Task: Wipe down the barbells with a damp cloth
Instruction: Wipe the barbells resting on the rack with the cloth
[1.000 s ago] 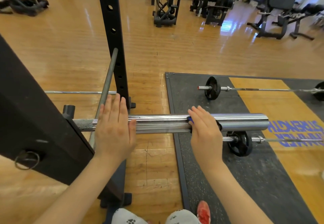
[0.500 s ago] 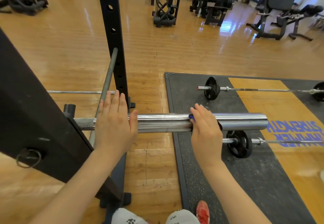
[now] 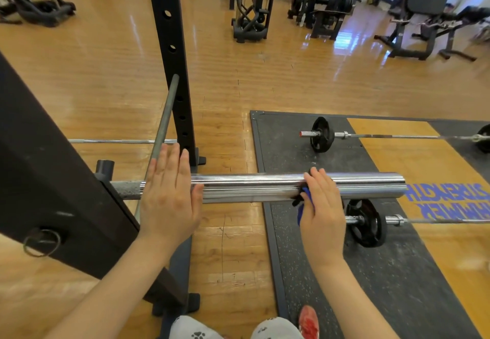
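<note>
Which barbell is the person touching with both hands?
The thick shiny barbell up on the rack. The left hand rests flat on it; the right hand presses a blue cloth against it. The other two lie on the floor mat.

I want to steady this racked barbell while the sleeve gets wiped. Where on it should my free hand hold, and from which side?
Hold the barbell sleeve at its inner end, next to the rack, coming down from above. The sleeve is a smooth round cylinder lying level, so a palm can press on top there, as the left hand does. That probably leaves the outer length free for the right hand and the cloth.
</note>
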A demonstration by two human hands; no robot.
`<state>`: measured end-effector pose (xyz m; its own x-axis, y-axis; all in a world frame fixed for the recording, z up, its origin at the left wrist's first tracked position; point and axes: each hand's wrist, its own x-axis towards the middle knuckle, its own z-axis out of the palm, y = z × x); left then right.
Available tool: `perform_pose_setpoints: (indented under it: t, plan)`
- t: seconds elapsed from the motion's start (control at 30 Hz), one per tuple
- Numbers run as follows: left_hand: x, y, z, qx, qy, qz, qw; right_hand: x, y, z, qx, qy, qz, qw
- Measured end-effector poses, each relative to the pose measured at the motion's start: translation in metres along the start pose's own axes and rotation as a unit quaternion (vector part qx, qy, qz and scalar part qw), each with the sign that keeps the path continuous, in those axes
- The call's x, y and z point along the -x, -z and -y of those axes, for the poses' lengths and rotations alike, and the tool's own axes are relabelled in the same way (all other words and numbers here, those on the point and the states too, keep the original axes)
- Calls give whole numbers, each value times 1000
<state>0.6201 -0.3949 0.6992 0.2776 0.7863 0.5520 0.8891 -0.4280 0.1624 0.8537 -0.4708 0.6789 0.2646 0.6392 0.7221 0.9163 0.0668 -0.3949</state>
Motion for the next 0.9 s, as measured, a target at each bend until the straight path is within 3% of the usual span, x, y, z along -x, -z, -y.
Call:
perform_pose_setpoints:
  t: [0.2,0.3,0.57,0.9]
  plan:
    - [-15,2,1,-1,22,41,999,-8,-10,29,13,62,64,996]
    - [-13,3,-1,-2,35,46,998,-3,-5,13,5,68,48,997]
    - [-9,0,-2,-2,47,37,998,1,-9,4,-48,-85,-4,995]
    - [-11,0,-2,4,36,30,999,0,-12,24,35,82,69,994]
